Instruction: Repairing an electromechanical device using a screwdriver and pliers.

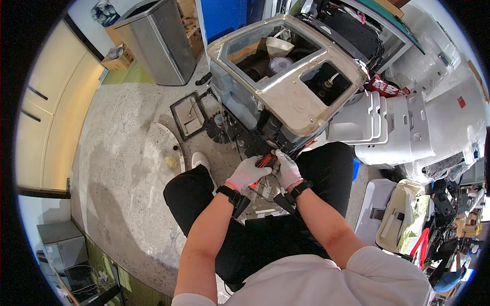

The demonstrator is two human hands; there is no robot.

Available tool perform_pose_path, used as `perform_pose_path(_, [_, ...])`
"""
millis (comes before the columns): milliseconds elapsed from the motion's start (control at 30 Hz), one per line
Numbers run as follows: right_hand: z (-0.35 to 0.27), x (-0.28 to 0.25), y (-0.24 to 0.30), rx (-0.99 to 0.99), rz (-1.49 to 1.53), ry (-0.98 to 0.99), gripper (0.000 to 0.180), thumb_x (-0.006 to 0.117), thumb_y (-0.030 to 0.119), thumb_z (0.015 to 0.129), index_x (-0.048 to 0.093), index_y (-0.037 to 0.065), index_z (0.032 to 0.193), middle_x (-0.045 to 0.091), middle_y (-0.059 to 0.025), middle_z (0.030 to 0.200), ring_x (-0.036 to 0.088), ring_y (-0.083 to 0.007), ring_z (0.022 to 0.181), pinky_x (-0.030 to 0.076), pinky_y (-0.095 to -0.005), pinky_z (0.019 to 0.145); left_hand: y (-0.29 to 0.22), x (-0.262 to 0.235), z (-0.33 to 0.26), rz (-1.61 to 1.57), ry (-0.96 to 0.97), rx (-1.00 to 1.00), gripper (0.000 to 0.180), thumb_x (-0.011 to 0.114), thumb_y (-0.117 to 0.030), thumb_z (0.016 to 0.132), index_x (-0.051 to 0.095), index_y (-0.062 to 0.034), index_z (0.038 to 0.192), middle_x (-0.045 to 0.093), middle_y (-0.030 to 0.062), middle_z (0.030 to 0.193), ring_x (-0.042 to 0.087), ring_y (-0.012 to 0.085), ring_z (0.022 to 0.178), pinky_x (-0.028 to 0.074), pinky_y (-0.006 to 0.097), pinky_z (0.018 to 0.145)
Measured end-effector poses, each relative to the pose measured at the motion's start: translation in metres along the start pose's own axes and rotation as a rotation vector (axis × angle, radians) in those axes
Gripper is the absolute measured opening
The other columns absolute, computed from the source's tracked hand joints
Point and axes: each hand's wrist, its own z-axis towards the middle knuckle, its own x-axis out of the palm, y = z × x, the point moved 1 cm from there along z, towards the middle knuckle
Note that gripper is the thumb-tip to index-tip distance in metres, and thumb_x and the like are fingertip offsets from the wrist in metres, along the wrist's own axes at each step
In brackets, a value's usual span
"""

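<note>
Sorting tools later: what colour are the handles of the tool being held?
Red handles, clearest in the head view.

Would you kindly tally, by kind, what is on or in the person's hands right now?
White work gloves: 2, on the left hand and the right hand
Black wrist straps: 2, left and right
Red-handled tool: 1, held between both hands
Total: 5

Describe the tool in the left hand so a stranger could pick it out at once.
Start at the big opened grey appliance tilted on the floor. At its lower edge both gloved hands meet; the left hand grips a small red-handled tool. It is the only red thing between the white gloves.
</note>
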Motion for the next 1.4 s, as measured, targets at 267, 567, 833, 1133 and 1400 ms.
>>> perform_pose_path(267, [-0.001,-0.003,0.004,0.033,0.036,0.082,0.023,0.053,0.031,0.094,0.062,0.012,0.104,0.037,0.0063,0.059,0.035,-0.0079,0.049,0.030,-0.0244,0.045,0.001,0.003,0.002,0.030,-0.041,0.069,0.046,0.068,-0.036,0.076,0.062,0.0019,0.100,0.066,0.0128,0.079,0.063,0.0217,0.075,0.048,0.033,0.072])
perform_pose_path(567, [0.005,-0.006,-0.001,0.025,0.030,0.089,0.021,0.054,0.032,0.094,0.062,0.014,0.100,0.037,0.0083,0.060,0.033,-0.0061,0.048,0.028,-0.0234,0.044,-0.004,0.001,-0.001,0.047,-0.034,0.063,0.053,0.068,-0.040,0.073,0.061,0.0023,0.105,0.065,0.0167,0.082,0.063,0.0257,0.076,0.048,0.035,0.072])
perform_pose_path(833, [0.001,-0.003,0.001,0.037,0.047,0.081,0.018,0.055,0.031,0.094,0.061,0.014,0.096,0.038,0.0082,0.060,0.035,-0.0055,0.050,0.029,-0.0230,0.045,0.008,0.005,0.007,0.065,-0.016,0.014,0.055,0.069,-0.040,0.073,0.060,0.0013,0.109,0.065,0.0143,0.081,0.062,0.0224,0.074,0.048,0.033,0.071])
perform_pose_path(1133, [0.006,-0.003,-0.002,0.023,0.047,0.068,0.020,0.055,0.030,0.093,0.061,0.012,0.099,0.040,0.0065,0.058,0.037,-0.0070,0.048,0.031,-0.0236,0.044,0.007,0.006,0.007,0.079,-0.057,0.013,0.056,0.070,-0.038,0.072,0.059,0.0004,0.111,0.065,0.0140,0.084,0.062,0.0220,0.075,0.048,0.032,0.071])
perform_pose_path(1400, [0.008,-0.003,-0.005,-0.008,0.075,0.072,0.024,0.055,0.028,0.094,0.062,0.008,0.104,0.040,0.0056,0.058,0.038,-0.0076,0.047,0.032,-0.0232,0.044,-0.010,-0.001,0.001,0.178,-0.072,-0.025,0.069,0.073,-0.040,0.067,0.051,0.0037,0.115,0.062,0.0263,0.103,0.060,0.0369,0.101,0.046,0.038,0.087])
